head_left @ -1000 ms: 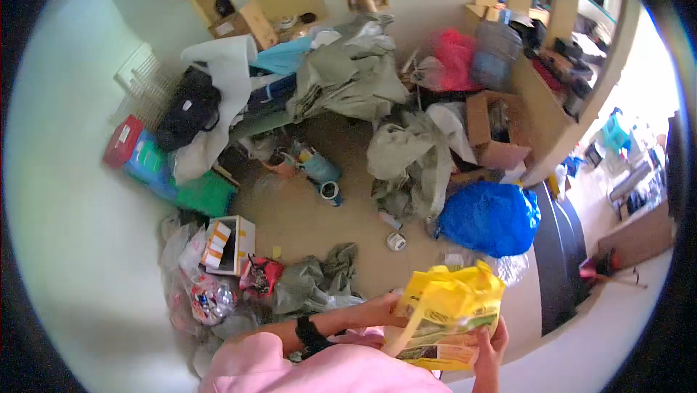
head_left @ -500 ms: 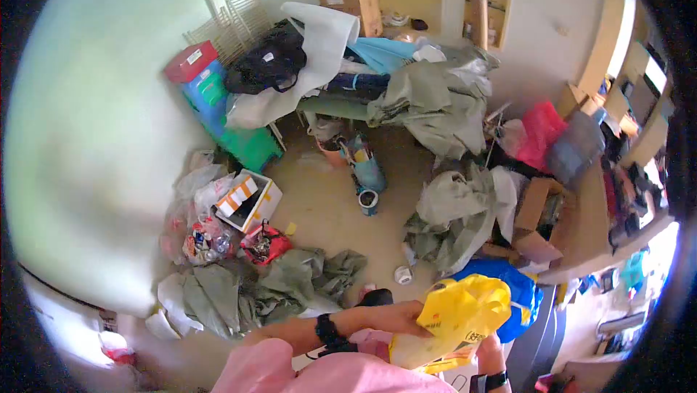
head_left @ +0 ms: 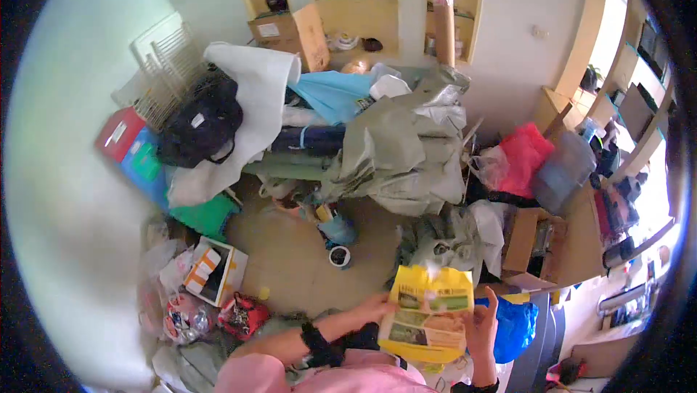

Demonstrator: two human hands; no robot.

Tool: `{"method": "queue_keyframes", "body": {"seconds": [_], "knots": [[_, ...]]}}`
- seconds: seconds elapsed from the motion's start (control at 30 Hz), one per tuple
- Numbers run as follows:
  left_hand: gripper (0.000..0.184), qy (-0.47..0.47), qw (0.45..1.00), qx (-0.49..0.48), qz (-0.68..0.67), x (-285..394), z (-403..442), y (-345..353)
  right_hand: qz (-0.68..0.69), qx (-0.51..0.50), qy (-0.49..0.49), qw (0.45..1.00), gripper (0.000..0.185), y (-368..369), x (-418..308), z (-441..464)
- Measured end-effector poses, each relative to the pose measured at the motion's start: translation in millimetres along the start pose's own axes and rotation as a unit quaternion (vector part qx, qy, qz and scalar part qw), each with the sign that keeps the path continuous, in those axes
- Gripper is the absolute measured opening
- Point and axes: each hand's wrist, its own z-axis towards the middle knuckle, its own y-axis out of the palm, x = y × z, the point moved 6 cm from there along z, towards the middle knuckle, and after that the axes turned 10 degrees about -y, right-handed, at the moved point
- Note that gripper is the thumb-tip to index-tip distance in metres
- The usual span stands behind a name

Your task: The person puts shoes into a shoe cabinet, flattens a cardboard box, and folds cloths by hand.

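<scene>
Crumpled grey-green plastic sheet draped at far side, seemingly as cover. Yellow printed plastic bag near centre, likely braced both sides to stay flat: right hand at right edge, fingers raised; left hand opposite, fingers partly hidden. Cannot tell if either pinches.

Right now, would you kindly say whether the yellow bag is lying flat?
No, the yellow bag is held up between the left hand and right hand.

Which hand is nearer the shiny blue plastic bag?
Right. The right hand appears beside the blue bag; the left hand is farther, across the yellow printed plastic bag.
</scene>
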Motion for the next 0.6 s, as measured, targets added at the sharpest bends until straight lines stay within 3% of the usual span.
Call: {"method": "queue_keyframes", "body": {"seconds": [0.07, 0.13, 0.17, 0.2, 0.23, 0.27, 0.3, 0.37, 0.4, 0.47, 0.53, 0.57, 0.6], "knots": [[0.037, -0.044, 0.995, 0.089, -0.008, 62, 1, -34, 0.019, 0.024, 0.003, 1.0, 0.071, 4, -5, 23], [0.029, 0.035, 0.974, 0.153, 0.164, 119, 35, -93, -0.155, -0.009, -0.064, 0.986, 0.067, -2, -3, 37], [0.023, 0.055, 0.972, 0.186, 0.136, 163, 38, -104, -0.161, -0.041, -0.006, 0.986, 0.06, -7, 2, 37], [0.022, 0.109, 0.978, 0.141, 0.111, 191, 53, -130, -0.161, -0.035, 0.01, 0.986, 0.06, -14, 6, 31], [0.021, 0.103, 0.983, 0.143, 0.061, 227, 68, -149, -0.225, -0.088, 0.034, 0.97, 0.057, -16, 15, 19], [0.021, 0.122, 0.968, 0.209, 0.059, 270, 71, -165, -0.286, -0.14, 0.056, 0.946, 0.054, -16, 26, 5], [0.02, 0.166, 0.958, 0.233, -0.005, 301, 93, -200, -0.285, -0.132, 0.07, 0.947, 0.054, -18, 39, -11], [0.024, 0.272, 0.927, 0.238, -0.097, 373, 123, -267, -0.296, -0.147, 0.031, 0.943, 0.048, -6, 59, -49], [0.042, 0.299, 0.913, 0.238, -0.142, 407, 122, -274, -0.294, -0.141, 0.049, 0.944, 0.048, 0, 65, -66], [0.065, 0.329, 0.873, 0.307, -0.189, 440, 134, -310, -0.184, -0.212, 0.225, 0.933, 0.042, 22, 91, -114], [0.078, 0.266, 0.857, 0.379, -0.228, 436, 143, -292, -0.13, -0.208, 0.305, 0.92, 0.041, 40, 112, -164], [0.082, 0.249, 0.874, 0.358, -0.216, 420, 161, -278, -0.079, -0.215, 0.365, 0.902, 0.04, 53, 131, -201], [0.069, 0.239, 0.904, 0.323, -0.149, 402, 178, -260, -0.08, -0.216, 0.406, 0.884, 0.038, 70, 159, -254]]}}
